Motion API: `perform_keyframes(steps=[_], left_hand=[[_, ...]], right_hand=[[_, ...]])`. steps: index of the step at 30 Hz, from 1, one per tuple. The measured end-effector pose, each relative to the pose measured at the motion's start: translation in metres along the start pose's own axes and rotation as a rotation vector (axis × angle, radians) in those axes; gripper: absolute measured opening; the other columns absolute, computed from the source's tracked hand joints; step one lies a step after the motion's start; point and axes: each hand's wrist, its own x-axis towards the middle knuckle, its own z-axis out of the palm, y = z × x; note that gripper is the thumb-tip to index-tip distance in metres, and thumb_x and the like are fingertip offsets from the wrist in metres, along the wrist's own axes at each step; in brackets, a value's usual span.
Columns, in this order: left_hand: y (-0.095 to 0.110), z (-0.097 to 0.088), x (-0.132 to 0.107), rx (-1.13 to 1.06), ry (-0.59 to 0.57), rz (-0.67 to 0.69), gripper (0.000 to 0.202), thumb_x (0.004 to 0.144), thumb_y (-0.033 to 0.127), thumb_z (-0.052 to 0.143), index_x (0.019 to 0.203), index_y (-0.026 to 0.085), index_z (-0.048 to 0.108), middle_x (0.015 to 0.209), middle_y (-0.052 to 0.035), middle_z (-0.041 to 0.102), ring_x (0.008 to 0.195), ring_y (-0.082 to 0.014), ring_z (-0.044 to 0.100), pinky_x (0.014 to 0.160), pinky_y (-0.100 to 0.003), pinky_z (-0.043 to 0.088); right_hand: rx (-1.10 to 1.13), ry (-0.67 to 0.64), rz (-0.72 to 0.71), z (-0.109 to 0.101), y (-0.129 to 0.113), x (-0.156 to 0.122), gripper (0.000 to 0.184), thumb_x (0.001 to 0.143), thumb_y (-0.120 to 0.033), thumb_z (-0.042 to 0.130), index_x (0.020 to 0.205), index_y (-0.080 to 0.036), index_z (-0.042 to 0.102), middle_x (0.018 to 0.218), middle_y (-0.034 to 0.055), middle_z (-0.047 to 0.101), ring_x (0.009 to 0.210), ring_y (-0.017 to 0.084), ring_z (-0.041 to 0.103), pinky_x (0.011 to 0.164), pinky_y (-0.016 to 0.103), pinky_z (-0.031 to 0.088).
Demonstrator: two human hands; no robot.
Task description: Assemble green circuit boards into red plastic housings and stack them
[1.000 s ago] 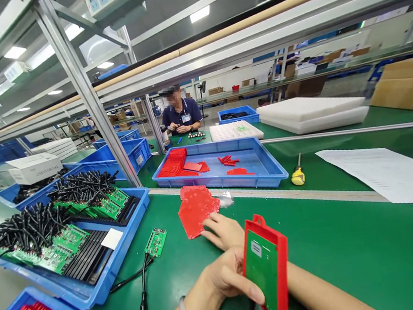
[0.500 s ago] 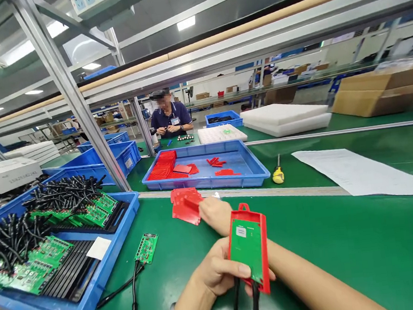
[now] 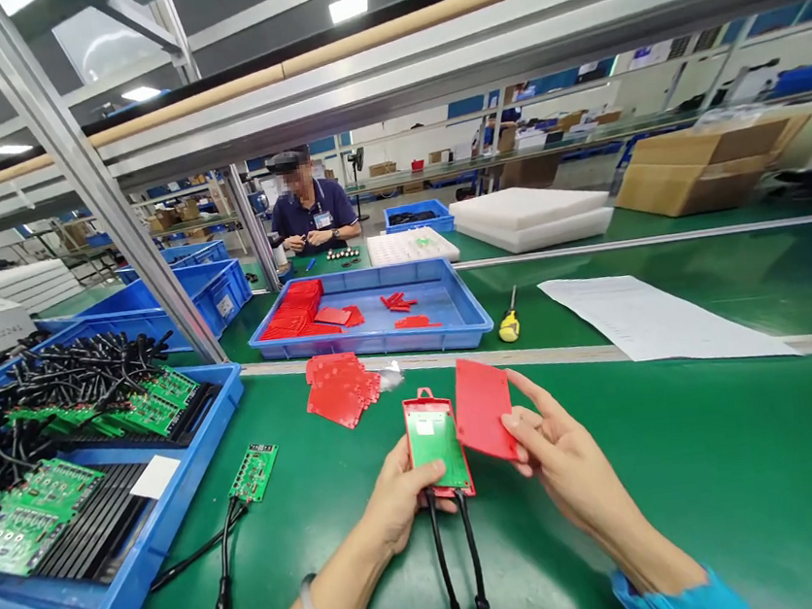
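My left hand [image 3: 397, 496] grips a red plastic case [image 3: 468, 478] from its left side, thumb on the green circuit board [image 3: 436, 443] seated inside. A white label shows on the board, and two black cables [image 3: 441, 555] hang from the case's lower end. Between the thumb and fingers of my right hand [image 3: 558, 448] is a flat red cover plate [image 3: 483, 408], held tilted just right of the case. Several more red cover plates [image 3: 339, 390] lie in a loose pile on the green bench beyond my left hand. A separate circuit board [image 3: 253, 472] with black cables rests further left.
A blue tray [image 3: 374, 345] of red parts stands behind the pile. Right of it lie a yellow screwdriver [image 3: 509, 325] and white paper [image 3: 657, 320]. Blue bins [image 3: 230, 398] with cabled boards fill the left side. A person [image 3: 312, 208] sits across the bench.
My right hand has come back from the pile of red cover plates with one plate, now beside the case. The case in my left hand is lower in view and slightly further left.
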Motion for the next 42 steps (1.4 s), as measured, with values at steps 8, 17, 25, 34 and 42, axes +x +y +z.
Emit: perform_keyframes(steps=[8, 17, 25, 34, 42], left_hand=[[-0.012, 0.000, 0.006, 0.015, 0.107, 0.037, 0.053, 0.085, 0.057, 0.045, 0.101, 0.008, 0.057, 0.071, -0.0083, 0.065, 0.056, -0.0154, 0.058, 0.051, -0.026, 0.048], [-0.012, 0.001, 0.005, 0.111, 0.077, 0.107, 0.052, 0.089, 0.056, 0.039, 0.095, 0.008, 0.059, 0.067, -0.0070, 0.064, 0.055, -0.0158, 0.059, 0.051, -0.026, 0.048], [-0.012, 0.004, 0.002, 0.249, 0.048, 0.194, 0.056, 0.091, 0.055, 0.032, 0.093, 0.007, 0.061, 0.063, -0.0066, 0.063, 0.051, -0.0140, 0.057, 0.050, -0.026, 0.047], [-0.013, 0.001, 0.003, 0.299, 0.061, 0.206, 0.060, 0.093, 0.056, 0.025, 0.096, 0.007, 0.061, 0.073, -0.0097, 0.066, 0.056, -0.0144, 0.057, 0.052, -0.025, 0.044], [-0.009, -0.001, 0.001, 0.478, 0.072, 0.273, 0.046, 0.092, 0.050, 0.038, 0.109, 0.012, 0.058, 0.086, -0.0063, 0.065, 0.069, -0.0142, 0.055, 0.063, -0.025, 0.045]], right_hand=[[-0.171, -0.265, 0.022, 0.014, 0.018, -0.017, 0.063, 0.089, -0.042, 0.052, 0.142, -0.030, 0.020, 0.079, -0.0025, 0.045, 0.052, 0.009, 0.045, 0.039, 0.019, 0.043], [-0.203, -0.263, 0.008, 0.010, 0.025, -0.012, 0.055, 0.090, -0.039, 0.051, 0.138, -0.037, 0.025, 0.095, -0.0009, 0.042, 0.052, 0.006, 0.048, 0.039, 0.018, 0.044], [-0.164, -0.282, 0.032, 0.010, 0.024, -0.013, 0.056, 0.088, -0.039, 0.055, 0.137, -0.036, 0.027, 0.093, -0.0018, 0.040, 0.051, 0.005, 0.047, 0.039, 0.018, 0.045], [-0.096, -0.287, 0.061, 0.011, 0.020, -0.013, 0.057, 0.087, -0.040, 0.057, 0.137, -0.034, 0.029, 0.092, -0.0019, 0.041, 0.051, 0.005, 0.047, 0.040, 0.019, 0.045], [-0.122, -0.215, 0.090, 0.011, 0.028, -0.011, 0.063, 0.083, -0.047, 0.060, 0.136, -0.032, 0.030, 0.092, -0.0015, 0.041, 0.048, 0.007, 0.046, 0.038, 0.021, 0.044]])
